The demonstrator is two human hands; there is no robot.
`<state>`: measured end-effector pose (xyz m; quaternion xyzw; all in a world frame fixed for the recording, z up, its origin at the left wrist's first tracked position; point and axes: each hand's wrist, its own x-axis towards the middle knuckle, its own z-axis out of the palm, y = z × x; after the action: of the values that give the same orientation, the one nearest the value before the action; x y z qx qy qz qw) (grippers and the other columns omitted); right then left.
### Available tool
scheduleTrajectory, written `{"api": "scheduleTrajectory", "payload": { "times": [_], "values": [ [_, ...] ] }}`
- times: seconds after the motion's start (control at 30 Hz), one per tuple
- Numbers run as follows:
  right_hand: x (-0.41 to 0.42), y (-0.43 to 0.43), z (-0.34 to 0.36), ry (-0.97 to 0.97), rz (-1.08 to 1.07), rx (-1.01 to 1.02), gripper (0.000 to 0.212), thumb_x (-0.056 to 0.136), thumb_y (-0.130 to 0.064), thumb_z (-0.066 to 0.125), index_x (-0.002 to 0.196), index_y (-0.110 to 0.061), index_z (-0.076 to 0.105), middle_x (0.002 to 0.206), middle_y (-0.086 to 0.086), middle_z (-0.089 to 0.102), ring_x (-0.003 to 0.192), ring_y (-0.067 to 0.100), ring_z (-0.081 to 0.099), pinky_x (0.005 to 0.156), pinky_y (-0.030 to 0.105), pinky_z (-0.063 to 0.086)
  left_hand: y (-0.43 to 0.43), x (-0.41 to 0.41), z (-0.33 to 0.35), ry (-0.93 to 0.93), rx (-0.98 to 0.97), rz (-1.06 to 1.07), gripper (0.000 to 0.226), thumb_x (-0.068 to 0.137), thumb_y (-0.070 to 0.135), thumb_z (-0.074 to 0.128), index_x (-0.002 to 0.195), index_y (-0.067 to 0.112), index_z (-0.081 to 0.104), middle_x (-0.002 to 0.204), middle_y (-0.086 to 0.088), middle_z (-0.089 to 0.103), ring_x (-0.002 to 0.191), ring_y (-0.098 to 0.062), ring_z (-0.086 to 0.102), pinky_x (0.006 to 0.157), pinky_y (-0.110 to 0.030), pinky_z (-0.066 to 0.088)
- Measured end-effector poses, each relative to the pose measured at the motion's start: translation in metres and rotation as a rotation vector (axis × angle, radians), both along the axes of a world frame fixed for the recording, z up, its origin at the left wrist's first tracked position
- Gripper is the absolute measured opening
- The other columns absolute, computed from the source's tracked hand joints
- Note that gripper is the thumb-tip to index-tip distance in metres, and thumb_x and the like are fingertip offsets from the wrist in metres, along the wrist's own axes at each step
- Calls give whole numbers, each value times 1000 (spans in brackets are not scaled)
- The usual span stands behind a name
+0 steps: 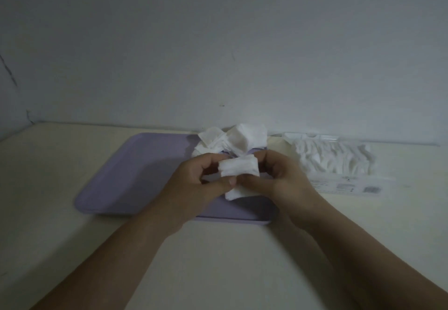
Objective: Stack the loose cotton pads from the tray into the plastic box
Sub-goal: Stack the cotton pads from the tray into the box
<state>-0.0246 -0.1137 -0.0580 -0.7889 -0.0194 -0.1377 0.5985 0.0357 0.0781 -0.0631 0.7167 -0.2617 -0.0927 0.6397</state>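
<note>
A lilac tray (135, 174) lies on the pale table. At its far right corner sits a loose heap of white cotton pads (232, 140). Above the tray's right half, my left hand (196, 186) and my right hand (283, 183) together pinch a small bundle of white cotton pads (238, 168); one pad hangs below my thumbs. To the right of the tray stands the clear plastic box (339, 162), long and low, with a row of white pads standing inside it.
A grey wall rises directly behind the tray and the box. The box's printed label faces me at its front. Bare table surface stretches to the left of the tray and in front of it, under my forearms.
</note>
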Motion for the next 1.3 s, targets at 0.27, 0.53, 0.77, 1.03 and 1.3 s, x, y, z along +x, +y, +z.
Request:
{"api": "scheduleTrajectory", "payload": {
  "times": [0.27,0.53,0.77,1.03,1.3],
  "values": [
    [-14,-29,44,-12,-119,7,24,78,-19,79,97,-7,70,96,16,78,97,36,75,88,56,59,-45,-5,31,99,-157,-93,21,96,3,65,115,7,73,104,-8,79,96,-17,74,80,-27,59],
    [-29,-99,66,-5,-612,-94,35,70,-30,62,86,0,57,75,3,56,69,20,54,61,38,45,-131,-16,37,26,-21,80,18,92,10,71,109,17,74,101,-4,78,91,-15,73,81,-29,60],
    [-27,-120,53,276,-694,-389,25,73,-31,65,81,-8,61,72,3,63,65,22,61,56,31,44,-154,-16,12,-456,212,70,20,87,20,76,106,26,78,116,18,64,106,7,54,98,-7,36],
    [-30,-126,56,309,-627,-432,24,73,-24,79,80,-3,70,59,3,60,48,16,53,46,22,39,-164,-14,-14,-570,293,33,24,89,41,62,103,31,79,136,3,61,130,-16,52,115,-34,39],
    [-22,-123,44,359,-651,-659,22,72,-21,79,79,-5,66,67,7,64,57,27,62,54,30,54,-160,-17,-21,-576,299,19,30,88,40,64,114,31,76,143,4,56,134,-12,48,114,-10,25]
  ]
}}
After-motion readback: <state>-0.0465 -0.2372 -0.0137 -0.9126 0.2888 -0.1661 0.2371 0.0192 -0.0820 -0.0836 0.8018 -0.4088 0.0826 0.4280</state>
